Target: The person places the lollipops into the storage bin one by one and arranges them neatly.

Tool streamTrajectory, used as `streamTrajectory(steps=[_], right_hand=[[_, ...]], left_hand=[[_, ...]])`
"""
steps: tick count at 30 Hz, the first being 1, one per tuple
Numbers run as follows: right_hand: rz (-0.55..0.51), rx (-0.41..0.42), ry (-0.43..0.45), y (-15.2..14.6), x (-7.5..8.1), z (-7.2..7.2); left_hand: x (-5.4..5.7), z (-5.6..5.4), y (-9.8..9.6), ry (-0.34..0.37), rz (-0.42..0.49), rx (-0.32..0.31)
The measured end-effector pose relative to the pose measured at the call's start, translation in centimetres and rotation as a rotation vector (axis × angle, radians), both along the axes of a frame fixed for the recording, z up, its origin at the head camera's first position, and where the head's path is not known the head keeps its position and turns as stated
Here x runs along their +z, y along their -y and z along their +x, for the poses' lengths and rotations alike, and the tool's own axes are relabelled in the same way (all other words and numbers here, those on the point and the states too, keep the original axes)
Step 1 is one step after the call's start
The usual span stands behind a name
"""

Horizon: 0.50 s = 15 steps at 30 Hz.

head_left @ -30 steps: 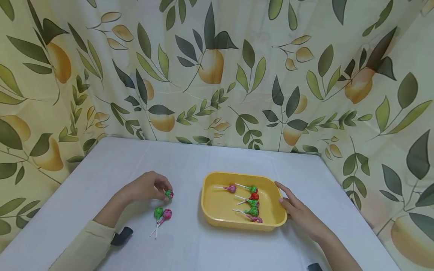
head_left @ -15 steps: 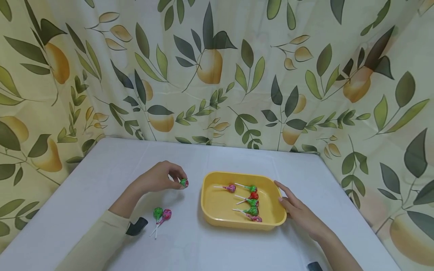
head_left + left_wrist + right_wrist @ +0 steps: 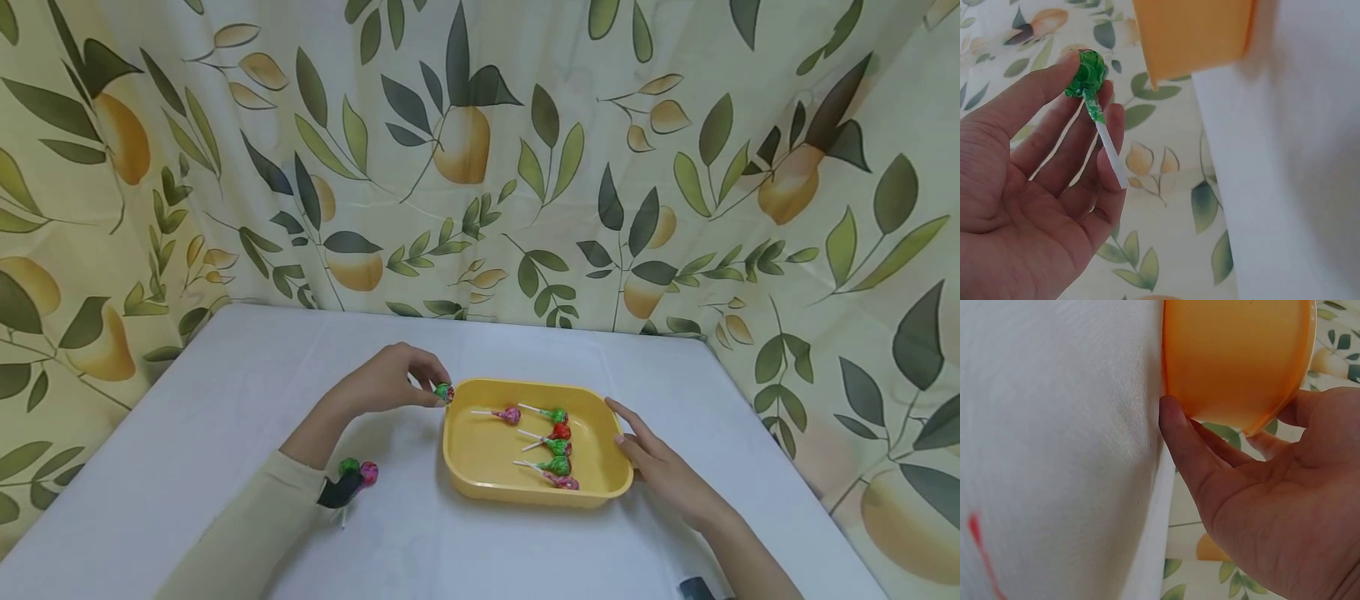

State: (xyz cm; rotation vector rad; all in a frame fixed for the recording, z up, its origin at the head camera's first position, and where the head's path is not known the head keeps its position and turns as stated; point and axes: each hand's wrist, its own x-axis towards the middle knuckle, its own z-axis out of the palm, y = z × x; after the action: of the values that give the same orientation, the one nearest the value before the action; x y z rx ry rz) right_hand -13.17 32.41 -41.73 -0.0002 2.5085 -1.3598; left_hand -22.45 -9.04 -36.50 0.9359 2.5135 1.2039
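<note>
In the head view my left hand (image 3: 393, 379) pinches a green-wrapped lollipop (image 3: 444, 392) by its candy head, at the left rim of a yellow tray (image 3: 480, 492). The left wrist view shows its white stick (image 3: 1112, 156) slanting down past the fingers. My right hand (image 3: 667, 471) grips the tray's right end, thumb over the rim and the other fingers along the outside wall (image 3: 1229, 362). Inside the tray lie several lollipops, among them a purple one (image 3: 512, 415), a red one (image 3: 561, 431) and a green one (image 3: 558, 466).
A green lollipop (image 3: 348, 466) and a pink lollipop (image 3: 369, 472) lie on the white-covered table (image 3: 420, 542), partly hidden by the dark strap (image 3: 341, 489) at my left wrist. A leaf-and-fruit patterned curtain (image 3: 420, 208) hangs behind and along the sides.
My left hand has moved right and away from me with the green lollipop, from beside the loose pair to the tray's left rim. The right hand and the tray stay in place.
</note>
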Motion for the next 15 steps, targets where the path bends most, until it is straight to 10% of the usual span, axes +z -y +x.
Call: streamTrajectory(steps=[15], right_hand=[[0.022,-0.006,-0.002,0.0,0.1,0.1]], left_hand=[[-0.5,-0.7,-5.2,0.004,0.041,-0.091]])
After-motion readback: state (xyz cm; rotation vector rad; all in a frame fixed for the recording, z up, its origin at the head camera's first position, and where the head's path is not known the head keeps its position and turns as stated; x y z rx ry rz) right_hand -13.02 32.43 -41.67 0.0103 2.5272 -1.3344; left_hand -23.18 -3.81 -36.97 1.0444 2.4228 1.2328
